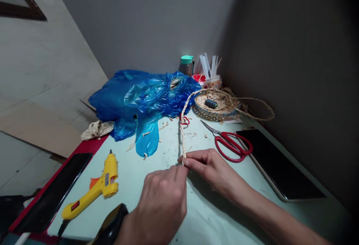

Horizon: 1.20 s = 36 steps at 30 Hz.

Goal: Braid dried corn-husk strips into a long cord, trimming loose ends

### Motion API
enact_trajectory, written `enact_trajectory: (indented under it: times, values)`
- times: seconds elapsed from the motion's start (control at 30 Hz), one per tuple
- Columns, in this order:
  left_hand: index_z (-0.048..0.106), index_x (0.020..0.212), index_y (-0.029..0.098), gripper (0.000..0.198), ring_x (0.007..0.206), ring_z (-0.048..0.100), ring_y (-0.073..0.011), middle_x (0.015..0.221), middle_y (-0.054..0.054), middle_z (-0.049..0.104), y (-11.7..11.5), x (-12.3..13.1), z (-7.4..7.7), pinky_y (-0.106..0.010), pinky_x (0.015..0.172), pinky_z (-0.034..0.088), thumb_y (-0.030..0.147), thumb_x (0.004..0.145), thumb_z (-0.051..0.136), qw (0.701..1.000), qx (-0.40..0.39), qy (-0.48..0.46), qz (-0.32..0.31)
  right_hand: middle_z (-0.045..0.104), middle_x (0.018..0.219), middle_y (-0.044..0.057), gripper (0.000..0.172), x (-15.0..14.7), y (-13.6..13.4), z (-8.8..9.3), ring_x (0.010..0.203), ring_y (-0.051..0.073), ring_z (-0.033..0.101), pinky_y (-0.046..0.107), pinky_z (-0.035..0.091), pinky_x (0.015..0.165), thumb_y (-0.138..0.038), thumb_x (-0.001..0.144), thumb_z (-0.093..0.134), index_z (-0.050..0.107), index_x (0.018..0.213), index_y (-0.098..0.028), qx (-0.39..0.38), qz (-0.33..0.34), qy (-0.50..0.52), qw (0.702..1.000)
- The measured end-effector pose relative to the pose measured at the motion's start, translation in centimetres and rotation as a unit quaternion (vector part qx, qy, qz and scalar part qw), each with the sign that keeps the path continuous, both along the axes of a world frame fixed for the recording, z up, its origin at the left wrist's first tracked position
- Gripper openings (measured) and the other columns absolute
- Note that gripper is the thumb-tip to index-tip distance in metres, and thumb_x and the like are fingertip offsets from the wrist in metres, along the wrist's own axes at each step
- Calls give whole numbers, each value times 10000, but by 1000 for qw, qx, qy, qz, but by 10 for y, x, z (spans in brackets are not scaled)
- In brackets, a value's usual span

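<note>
Braided cord [183, 140] extending above table [131, 177], probably handling light, flexible. I am pinching near end, suitable hold, with right hand [211, 166]; left hand [164, 194] curling alongside, grip hidden, cannot tell.

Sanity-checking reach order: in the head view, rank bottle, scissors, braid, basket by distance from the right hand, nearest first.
1. Braid: at the fingertips of the right hand.
2. Scissors: just beyond the hand, to its right.
3. Basket: behind the scissors.
4. Bottle: at the back, by the wall.
</note>
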<state>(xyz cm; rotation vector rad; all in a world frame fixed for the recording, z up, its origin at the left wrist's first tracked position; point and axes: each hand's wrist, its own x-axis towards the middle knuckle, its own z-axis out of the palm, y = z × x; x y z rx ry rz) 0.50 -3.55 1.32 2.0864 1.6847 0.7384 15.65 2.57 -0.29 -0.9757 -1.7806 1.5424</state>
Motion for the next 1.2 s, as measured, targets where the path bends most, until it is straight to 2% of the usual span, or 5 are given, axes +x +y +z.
enact_trajectory:
  times: [0.33, 0.47, 0.73, 1.0, 1.2]
  values:
    - [662, 799, 181, 67, 726, 483, -225, 761, -80, 595, 0, 3, 18, -330, 709, 300, 171, 734, 647, 996, -22, -31, -85, 507, 668, -6, 255, -1, -3, 7, 616, 89, 409, 197, 318, 570, -334, 855, 576, 598, 739, -108, -118, 19, 98, 988]
    - [630, 916, 189, 143, 867, 524, -213, 874, -64, 607, 19, -19, 27, -309, 789, 344, 302, 853, 567, 991, -39, -125, 18, 483, 666, -18, 246, 3, -4, 15, 605, 80, 397, 186, 311, 561, -280, 902, 503, 610, 753, -117, -76, 32, 81, 993]
    - [546, 993, 145, 227, 478, 263, -30, 703, 26, 461, 38, -15, 5, -183, 446, 153, 322, 854, 577, 791, -370, -476, -108, 623, 893, 53, 219, 5, -5, 14, 842, 166, 556, 267, 426, 766, -293, 940, 441, 600, 980, -148, 23, 70, 29, 997]
    - [498, 920, 163, 137, 441, 276, -59, 554, 50, 489, 31, -19, -8, -192, 441, 200, 293, 879, 479, 852, -338, -395, -58, 626, 789, 70, 114, 0, -15, 10, 647, 185, 566, 280, 350, 586, -225, 926, 342, 435, 970, -175, 133, 39, -246, 959]
    - [541, 754, 148, 165, 544, 444, -100, 523, 12, 538, 31, -15, -12, -201, 564, 328, 265, 857, 488, 891, -286, -351, -11, 619, 727, 54, 277, 2, -20, 12, 598, 205, 555, 289, 190, 497, -56, 601, 477, 478, 842, -194, 304, 60, -379, 872]
